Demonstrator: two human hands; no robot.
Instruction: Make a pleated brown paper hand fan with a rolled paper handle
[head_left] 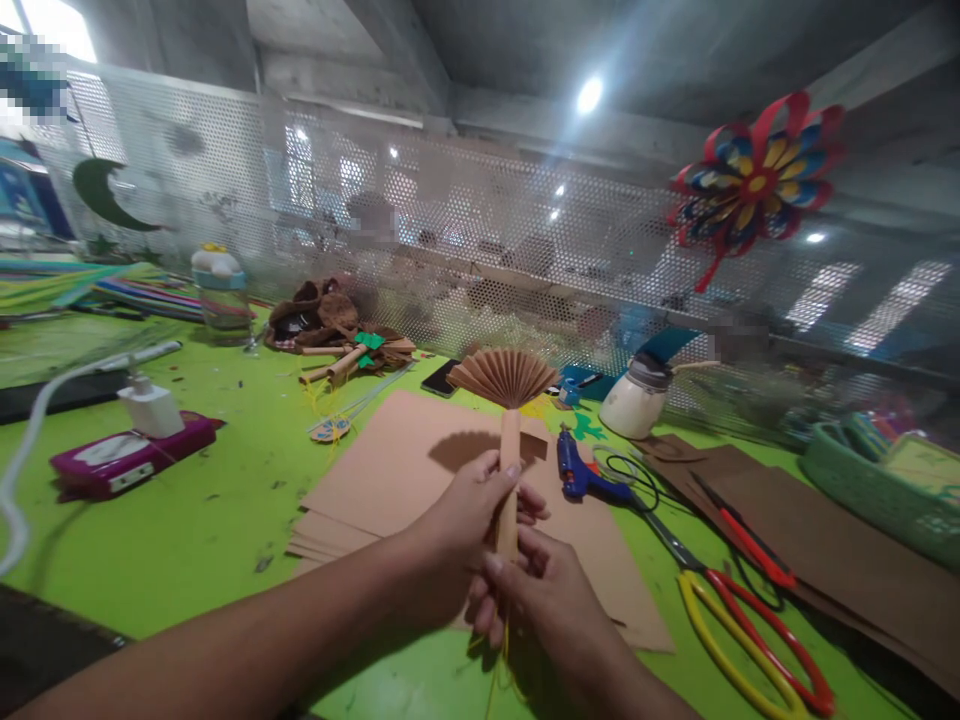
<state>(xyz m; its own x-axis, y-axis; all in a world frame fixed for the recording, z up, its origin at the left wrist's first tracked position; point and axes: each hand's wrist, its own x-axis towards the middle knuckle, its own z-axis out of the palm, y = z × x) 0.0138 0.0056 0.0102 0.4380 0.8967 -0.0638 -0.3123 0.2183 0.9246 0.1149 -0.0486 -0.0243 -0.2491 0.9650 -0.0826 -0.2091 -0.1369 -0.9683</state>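
Observation:
A rolled brown paper tube with a pleated paper fan (504, 378) at its top stands upright between my hands. My left hand (474, 515) wraps round the middle of the tube (510, 435). Lower down, my right hand (551, 585) pinches the tube's bottom end, where yellow strings (504, 670) hang. Beneath both hands lies a stack of brown paper sheets (397, 450). A blue glue gun (581, 470) rests just right of the stack, close to the large scissors (739, 620) with red and yellow handles.
On the left sit a purple power strip (135, 455) with a white plug and a glass jar (223, 300). Finished paper pieces (367, 355) lie at the back. Dark brown sheets (810, 520), a white jar (636, 400) and a green basket (877, 490) are rightward. A perforated screen (465, 220) stands behind.

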